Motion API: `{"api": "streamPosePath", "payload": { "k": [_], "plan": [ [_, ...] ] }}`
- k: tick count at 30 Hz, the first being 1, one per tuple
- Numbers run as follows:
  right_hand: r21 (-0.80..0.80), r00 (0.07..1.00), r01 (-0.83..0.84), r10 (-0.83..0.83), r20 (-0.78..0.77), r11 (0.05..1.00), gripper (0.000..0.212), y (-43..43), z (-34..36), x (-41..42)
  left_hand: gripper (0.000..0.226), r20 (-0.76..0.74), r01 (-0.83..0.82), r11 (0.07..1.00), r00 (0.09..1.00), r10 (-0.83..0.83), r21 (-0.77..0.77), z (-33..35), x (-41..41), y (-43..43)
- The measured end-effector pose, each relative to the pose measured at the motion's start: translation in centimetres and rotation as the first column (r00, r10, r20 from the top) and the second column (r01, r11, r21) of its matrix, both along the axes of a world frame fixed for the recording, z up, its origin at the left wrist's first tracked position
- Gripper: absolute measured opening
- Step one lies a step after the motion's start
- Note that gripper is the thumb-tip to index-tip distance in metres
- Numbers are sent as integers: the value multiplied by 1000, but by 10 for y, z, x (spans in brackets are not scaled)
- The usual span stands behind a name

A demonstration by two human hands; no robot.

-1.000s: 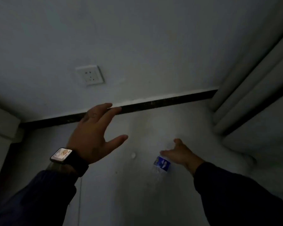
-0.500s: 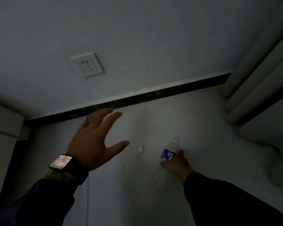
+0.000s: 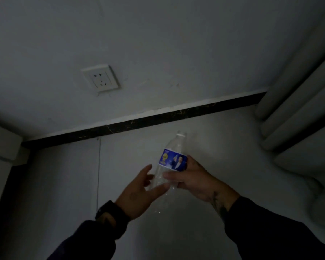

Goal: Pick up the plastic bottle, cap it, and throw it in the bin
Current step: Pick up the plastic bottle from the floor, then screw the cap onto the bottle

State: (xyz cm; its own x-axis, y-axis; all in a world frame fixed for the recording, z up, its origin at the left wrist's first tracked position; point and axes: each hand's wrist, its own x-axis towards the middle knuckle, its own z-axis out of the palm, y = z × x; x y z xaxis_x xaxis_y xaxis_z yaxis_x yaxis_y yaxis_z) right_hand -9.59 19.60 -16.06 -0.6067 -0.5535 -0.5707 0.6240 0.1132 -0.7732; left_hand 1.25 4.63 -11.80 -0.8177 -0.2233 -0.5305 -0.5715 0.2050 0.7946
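Right hand [image 3: 191, 182] is wrapped around the plastic bottle [image 3: 170, 166] mid-body, held up off the floor, neck tilted up and away. Left hand [image 3: 139, 194] is spread loose, fingertips right at the bottle's lower half. Mouth looks uncapped; can't see a cap anywhere.

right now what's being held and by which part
The right hand holds the clear plastic bottle around its middle, just below the blue label. The left hand reaches toward its lower body, fingers open.

A white wall socket [image 3: 100, 78] sits on the pale wall [image 3: 176, 44]. A dark baseboard [image 3: 139, 122] runs along the bottom of it, above the light floor [image 3: 64, 175]. Grey curtains [image 3: 298, 109] hang at the right.
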Motion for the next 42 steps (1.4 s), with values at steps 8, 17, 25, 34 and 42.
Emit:
{"api": "streamPosePath", "payload": {
  "k": [8, 17, 25, 34, 42],
  "plan": [
    [-132, 997, 22, -32, -76, 991, 59, 6, 54, -13, 36, -20, -104, 930, 993, 118, 354, 9, -7, 38],
    [-96, 967, 247, -252, -42, 964, 32, 5, 60, -8, 21, -122, -70, 895, 983, 136, 441, 14, -11, 50],
    [-110, 933, 343, -352, -71, 933, 23, 7, 51, -11, 39, -150, -79, 948, 980, 130, 308, 12, -20, 61],
    [60, 881, 267, -218, -421, 962, 27, 41, 56, -49, 59, 140, 244, 958, 965, -224, -149, -18, -61, -14],
    [182, 862, 207, -91, -499, 961, 29, 78, 38, -65, 77, 589, 706, 527, 698, -407, -473, -89, -77, -33]
  ]
}}
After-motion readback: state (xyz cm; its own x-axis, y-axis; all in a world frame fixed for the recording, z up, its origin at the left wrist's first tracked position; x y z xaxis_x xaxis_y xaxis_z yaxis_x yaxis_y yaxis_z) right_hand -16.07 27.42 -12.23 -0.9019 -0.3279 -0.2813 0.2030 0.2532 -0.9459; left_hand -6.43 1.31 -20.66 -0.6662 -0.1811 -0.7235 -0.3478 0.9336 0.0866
